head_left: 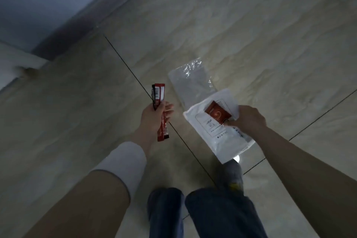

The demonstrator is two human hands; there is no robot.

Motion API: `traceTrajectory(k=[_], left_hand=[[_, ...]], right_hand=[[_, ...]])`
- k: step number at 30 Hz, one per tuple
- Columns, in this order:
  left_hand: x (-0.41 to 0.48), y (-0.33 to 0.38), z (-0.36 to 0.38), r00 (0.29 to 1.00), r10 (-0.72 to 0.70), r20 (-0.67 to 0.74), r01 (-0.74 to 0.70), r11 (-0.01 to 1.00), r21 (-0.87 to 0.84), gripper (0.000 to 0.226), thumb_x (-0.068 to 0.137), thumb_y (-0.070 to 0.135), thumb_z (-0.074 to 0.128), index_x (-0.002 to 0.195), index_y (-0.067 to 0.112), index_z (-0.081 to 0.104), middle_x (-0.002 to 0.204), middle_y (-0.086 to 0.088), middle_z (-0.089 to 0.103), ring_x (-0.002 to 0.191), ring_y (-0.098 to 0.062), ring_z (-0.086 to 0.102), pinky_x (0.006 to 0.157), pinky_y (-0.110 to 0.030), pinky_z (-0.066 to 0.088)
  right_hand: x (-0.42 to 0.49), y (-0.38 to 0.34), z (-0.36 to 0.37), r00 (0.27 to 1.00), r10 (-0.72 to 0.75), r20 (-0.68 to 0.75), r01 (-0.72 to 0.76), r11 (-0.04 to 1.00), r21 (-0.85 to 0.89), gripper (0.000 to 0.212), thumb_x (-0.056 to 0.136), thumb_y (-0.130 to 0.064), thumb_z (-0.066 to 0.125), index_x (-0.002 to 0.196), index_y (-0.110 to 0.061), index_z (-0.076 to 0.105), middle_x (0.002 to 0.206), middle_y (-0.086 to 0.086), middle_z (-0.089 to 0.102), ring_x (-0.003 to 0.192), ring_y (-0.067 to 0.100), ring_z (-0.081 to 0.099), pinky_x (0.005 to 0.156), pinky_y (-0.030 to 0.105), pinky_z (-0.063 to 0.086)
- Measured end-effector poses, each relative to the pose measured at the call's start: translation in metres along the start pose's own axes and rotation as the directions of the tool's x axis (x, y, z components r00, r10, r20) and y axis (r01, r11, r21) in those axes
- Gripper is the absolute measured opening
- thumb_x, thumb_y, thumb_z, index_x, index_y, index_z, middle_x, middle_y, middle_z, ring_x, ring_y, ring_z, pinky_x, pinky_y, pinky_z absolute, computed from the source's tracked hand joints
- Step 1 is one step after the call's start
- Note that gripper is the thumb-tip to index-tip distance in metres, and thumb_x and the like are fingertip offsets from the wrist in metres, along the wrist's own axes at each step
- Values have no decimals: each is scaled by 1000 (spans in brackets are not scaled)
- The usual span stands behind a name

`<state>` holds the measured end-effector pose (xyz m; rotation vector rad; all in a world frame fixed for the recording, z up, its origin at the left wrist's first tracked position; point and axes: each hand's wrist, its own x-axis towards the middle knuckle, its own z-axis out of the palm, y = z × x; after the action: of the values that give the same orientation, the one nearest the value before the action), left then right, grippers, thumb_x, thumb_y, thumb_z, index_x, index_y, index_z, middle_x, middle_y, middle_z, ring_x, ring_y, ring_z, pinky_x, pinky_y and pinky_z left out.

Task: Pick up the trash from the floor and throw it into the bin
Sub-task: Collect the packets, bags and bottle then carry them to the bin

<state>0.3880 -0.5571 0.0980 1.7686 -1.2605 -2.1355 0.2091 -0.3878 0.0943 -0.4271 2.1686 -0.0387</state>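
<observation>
My left hand [154,117] grips long red snack wrappers [158,94], which stick out above and below the fist. My right hand [249,120] holds a white plastic pouch [224,137] and a small red-brown sachet [217,115] pinched on top of it. A clear plastic bag [191,81] shows just beyond the pouch; I cannot tell whether it lies on the floor or hangs from the same hand. No bin is in view.
Beige marble floor tiles [251,25] with dark grout lines fill the view. A grey wall and dark baseboard [63,31] run along the upper left, with a white ledge [17,60] at the left edge. My legs and feet [212,208] stand at the bottom.
</observation>
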Motion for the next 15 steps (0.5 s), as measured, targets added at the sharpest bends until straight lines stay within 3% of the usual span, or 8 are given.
traceTrajectory(k=[4,7,11,13,14,15], left_hand=[[25,8,-12,986,-31,-165,22,998,-52,16,93,17,49,81,12,58,70,-1,57,51,-8,53,50,-20,46],[36,10,-18,970,-41,-241,21,996,-85,17,94,17,48,82,11,59,68,-1,56,45,-5,54,47,-19,49],[56,3,-27,944,-18,-330,-20,994,-110,21,94,16,47,76,17,57,67,-1,55,37,3,52,44,-14,50],[72,-7,-31,938,-18,-347,-27,992,-123,22,94,15,47,75,16,57,66,-1,54,39,0,52,44,-14,49],[81,-12,-34,935,-22,-353,-22,992,-123,22,94,14,47,75,16,57,67,-1,54,43,-3,52,46,-15,49],[90,-17,-37,936,-24,-352,-21,992,-125,22,94,14,46,75,16,57,67,-1,54,47,-5,52,48,-17,48]], right_hand=[[27,-28,-9,1000,-3,31,2,999,35,52,72,-39,76,111,-8,60,110,12,68,98,29,64,73,30,44],[42,-41,-11,997,-15,81,14,1000,12,52,69,-40,77,107,-7,61,108,12,69,96,28,65,70,29,44],[80,-63,-8,999,-37,26,37,999,-10,63,63,-42,81,104,3,62,112,18,62,105,32,58,73,31,48],[104,-77,0,996,-77,39,82,989,-121,62,67,-51,75,102,-1,65,114,17,60,111,30,51,57,18,33],[116,-83,6,996,-90,22,93,982,-167,62,69,-54,72,107,-5,64,116,15,58,113,30,46,52,16,21],[128,-88,13,995,-101,-13,97,976,-193,64,70,-53,71,113,-7,60,119,15,54,115,30,42,52,18,19]])
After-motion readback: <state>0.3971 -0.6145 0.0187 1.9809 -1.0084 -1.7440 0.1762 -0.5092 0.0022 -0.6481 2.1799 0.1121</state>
